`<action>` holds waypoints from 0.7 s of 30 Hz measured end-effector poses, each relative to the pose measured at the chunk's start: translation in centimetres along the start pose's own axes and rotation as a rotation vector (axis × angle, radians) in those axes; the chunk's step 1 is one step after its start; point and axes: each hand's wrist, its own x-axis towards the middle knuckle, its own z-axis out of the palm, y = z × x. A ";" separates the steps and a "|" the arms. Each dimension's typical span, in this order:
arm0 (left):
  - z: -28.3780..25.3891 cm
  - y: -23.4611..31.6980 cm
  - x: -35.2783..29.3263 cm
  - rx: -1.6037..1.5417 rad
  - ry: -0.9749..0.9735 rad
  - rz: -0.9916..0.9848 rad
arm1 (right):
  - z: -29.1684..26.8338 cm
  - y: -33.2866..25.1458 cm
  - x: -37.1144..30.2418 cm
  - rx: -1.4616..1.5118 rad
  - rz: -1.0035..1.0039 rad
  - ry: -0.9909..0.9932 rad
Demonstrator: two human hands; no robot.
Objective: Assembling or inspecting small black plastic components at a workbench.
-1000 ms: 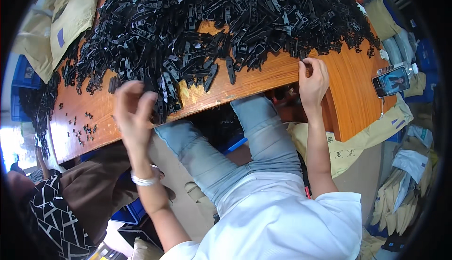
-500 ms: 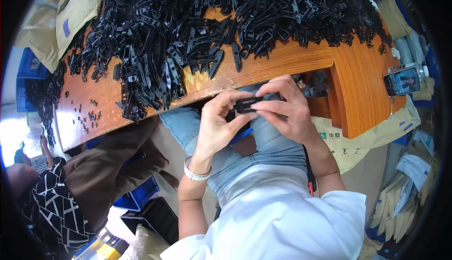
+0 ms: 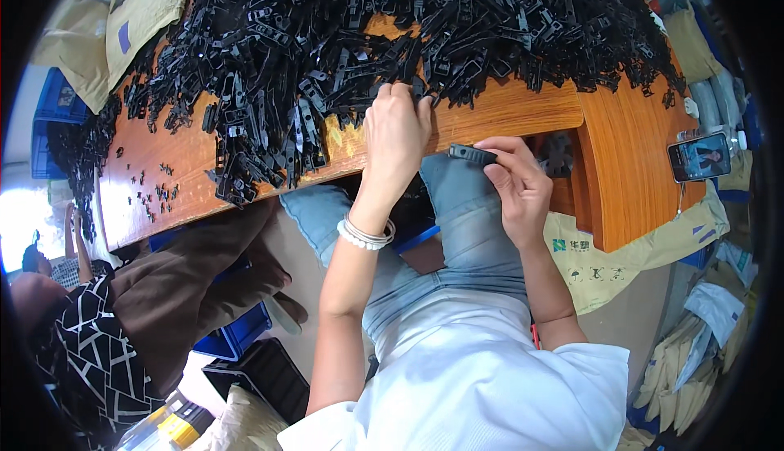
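My left hand reaches over the table's front edge to the near fringe of a big pile of black plastic parts. Its fingers curl down at the pile, the thumb beside them, and the fingertips are hidden, so what they grip does not show. Between the thumb and fingers of my right hand is a slim, long black plastic part. That part is held just in front of the table edge, above my lap.
The pile covers much of the wooden table. An open drawer space is under the tabletop at right. A phone stands at the right edge. Another person sits at left; blue bins are on the floor.
My left hand has let go of the black part and moved up and forward to the pile. My right hand keeps the part and has shifted slightly right and down.
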 end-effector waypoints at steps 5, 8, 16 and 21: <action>-0.7 -0.5 -0.9 -0.084 -0.102 -0.090 | 0.3 1.1 0.2 -0.008 0.098 0.111; -1.4 -0.3 -2.8 -0.431 -0.060 -0.228 | 0.5 1.0 1.0 0.080 0.134 0.192; -2.3 0.0 -5.7 -1.036 -0.105 -0.202 | 0.9 0.5 1.5 0.434 0.481 0.069; -2.5 -0.7 -5.9 -0.985 -0.143 -0.157 | 0.7 0.4 1.4 0.477 0.496 0.091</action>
